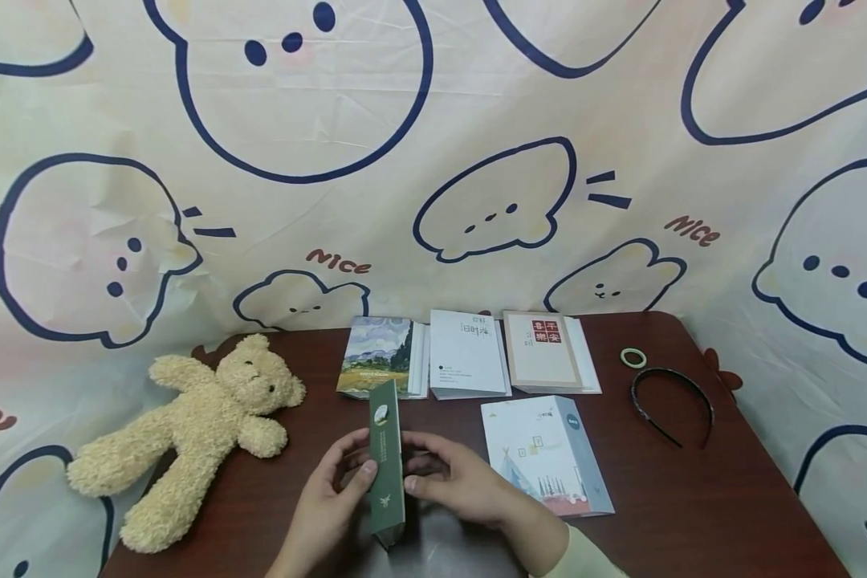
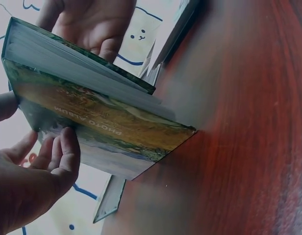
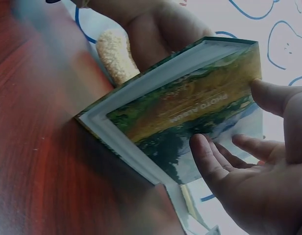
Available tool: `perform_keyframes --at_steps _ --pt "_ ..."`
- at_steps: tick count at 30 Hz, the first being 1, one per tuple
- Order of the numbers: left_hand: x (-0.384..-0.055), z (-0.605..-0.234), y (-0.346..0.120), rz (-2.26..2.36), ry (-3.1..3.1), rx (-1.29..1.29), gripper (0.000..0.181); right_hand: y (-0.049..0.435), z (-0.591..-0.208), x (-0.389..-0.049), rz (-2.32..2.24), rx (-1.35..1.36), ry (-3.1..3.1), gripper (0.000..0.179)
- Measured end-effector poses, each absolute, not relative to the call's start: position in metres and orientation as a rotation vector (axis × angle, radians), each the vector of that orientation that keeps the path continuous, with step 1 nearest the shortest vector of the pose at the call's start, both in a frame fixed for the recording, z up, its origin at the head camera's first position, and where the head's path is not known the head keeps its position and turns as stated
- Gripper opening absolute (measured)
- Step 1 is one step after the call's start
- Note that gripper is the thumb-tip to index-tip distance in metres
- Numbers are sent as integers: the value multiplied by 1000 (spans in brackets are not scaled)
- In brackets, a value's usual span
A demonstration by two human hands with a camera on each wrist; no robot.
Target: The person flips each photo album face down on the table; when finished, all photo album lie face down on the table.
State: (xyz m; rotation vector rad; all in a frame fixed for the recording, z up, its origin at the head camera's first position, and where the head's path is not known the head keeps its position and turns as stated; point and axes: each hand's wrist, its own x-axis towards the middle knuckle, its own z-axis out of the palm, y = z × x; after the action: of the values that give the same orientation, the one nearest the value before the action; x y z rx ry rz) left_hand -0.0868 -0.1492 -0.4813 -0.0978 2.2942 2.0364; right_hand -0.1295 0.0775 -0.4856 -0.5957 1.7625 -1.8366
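Observation:
A photo album [image 1: 386, 461] stands on edge at the near middle of the table, its dark green spine toward me. The wrist views show a painted landscape on its covers and the words "PHOTO ALBUM". My left hand [image 1: 335, 490] holds it from the left, thumb at the spine and fingers against the cover. From the right, my right hand [image 1: 455, 478] grips it too, with the thumb by the spine edge and fingertips on the other cover [image 3: 185, 117]. White page edges [image 2: 82, 73] show between the covers in the left wrist view.
Behind it lie a landscape album [image 1: 376, 353], a white album [image 1: 468, 353] and a beige album [image 1: 542, 351] in a row. A pale blue album [image 1: 542, 457] lies right of my right hand. A teddy bear [image 1: 209, 433] lies left; a ring [image 1: 632, 358] and headband [image 1: 639, 405] lie right.

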Motion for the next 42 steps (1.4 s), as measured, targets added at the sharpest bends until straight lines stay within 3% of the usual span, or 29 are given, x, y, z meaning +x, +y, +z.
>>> perform_keyframes --at_steps 19,42 --pt "-89 -497 -136 1951 2270 -63 51 108 -478 -134 -1858 -584 1771 64" --pt "-92 -513 -131 1799 2241 -123 54 140 -497 -136 -1924 -489 1734 71"
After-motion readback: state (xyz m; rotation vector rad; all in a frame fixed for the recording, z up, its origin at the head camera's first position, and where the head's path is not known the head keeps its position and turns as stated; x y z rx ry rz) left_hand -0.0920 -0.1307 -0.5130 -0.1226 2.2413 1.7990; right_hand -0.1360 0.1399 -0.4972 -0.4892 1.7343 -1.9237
